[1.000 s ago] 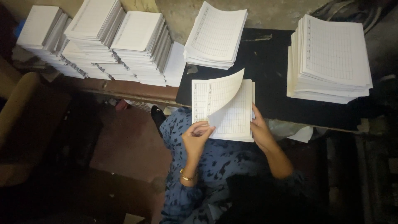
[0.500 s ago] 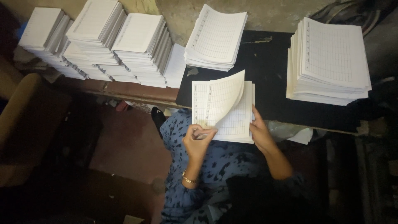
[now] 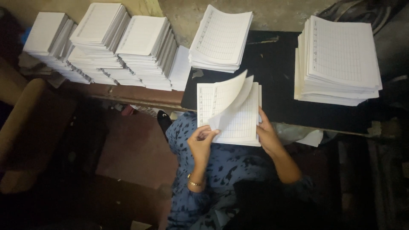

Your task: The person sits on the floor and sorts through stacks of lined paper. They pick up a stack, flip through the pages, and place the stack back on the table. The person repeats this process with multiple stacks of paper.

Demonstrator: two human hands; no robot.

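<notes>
A small stack of white ruled sheets point(image 3: 238, 123) lies at the near edge of a black table point(image 3: 277, 85), right in front of me. My left hand point(image 3: 202, 140) pinches the lower left corners of the top sheets point(image 3: 228, 100), which curl up and over towards the left. My right hand point(image 3: 267, 136) presses flat on the stack's lower right corner and holds it in place. A thin bracelet sits on my left wrist.
A thick pile of ruled sheets point(image 3: 338, 59) sits at the table's right, a thinner pile point(image 3: 221, 38) at the back middle. Several tall stacks of white pads point(image 3: 106, 42) crowd a brown bench to the left. A tan chair arm point(image 3: 21, 110) stands far left.
My left hand has slid slightly along the stack's lower left corner while leafing, and more top sheets are now lifted and curled. My right hand has stayed on the stack.
</notes>
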